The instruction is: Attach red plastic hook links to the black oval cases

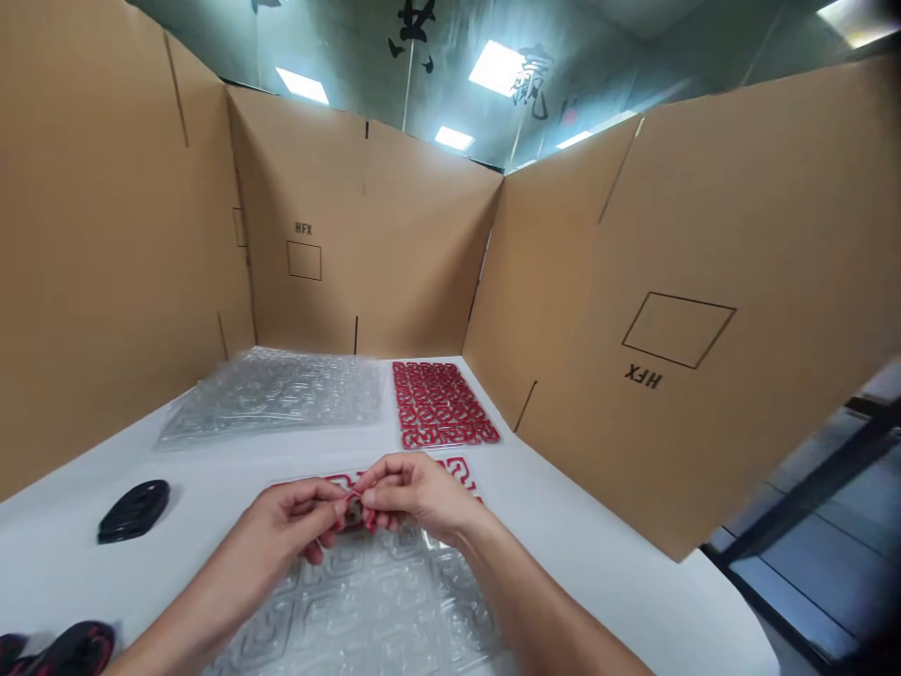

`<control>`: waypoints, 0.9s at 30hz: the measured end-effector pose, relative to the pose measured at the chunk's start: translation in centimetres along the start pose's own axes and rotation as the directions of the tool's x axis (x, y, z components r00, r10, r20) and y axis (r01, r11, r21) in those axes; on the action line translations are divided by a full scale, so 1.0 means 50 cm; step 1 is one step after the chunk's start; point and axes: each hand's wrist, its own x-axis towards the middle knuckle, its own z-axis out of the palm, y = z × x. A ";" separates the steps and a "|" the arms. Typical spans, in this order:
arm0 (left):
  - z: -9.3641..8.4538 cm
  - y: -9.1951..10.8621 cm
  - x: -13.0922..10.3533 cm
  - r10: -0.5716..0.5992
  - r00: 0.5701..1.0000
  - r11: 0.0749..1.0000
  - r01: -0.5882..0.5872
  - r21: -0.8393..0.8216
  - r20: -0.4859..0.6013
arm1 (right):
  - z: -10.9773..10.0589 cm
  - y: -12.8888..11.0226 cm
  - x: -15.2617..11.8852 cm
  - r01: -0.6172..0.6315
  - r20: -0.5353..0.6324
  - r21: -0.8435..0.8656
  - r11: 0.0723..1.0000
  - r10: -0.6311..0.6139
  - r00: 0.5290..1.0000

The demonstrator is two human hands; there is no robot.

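A white table (584, 545) is enclosed by 3 cardboard panels (422, 225). The near tray (380, 610), clear plastic with moulded channels, is taken as landmark. Just above its far part, a small red part (355, 512) is pinched between the fingertips of the left hand (292, 514) and right hand (417, 488); its full outline is hidden by the fingers. For good handling, judged: pressure is best kept light and even, the part held low over the near tray, and bending avoided.

Count: 1 small red part held; 1 red-filled tray (443, 404) beyond the near tray; 1 pile of clear sheets (282, 394) beyond and left, layers not countable; 1 glossy black object (133, 512) to its left; 2 dark shapes (81, 648) nearer, cut off, possibly joined. Red pieces in the near tray: partly covered, not countable.
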 end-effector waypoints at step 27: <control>-0.007 0.005 0.006 0.112 0.978 0.964 -0.149 -0.218 -0.174 | 0.029 0.001 0.005 0.101 -0.069 0.025 0.995 -0.099 0.993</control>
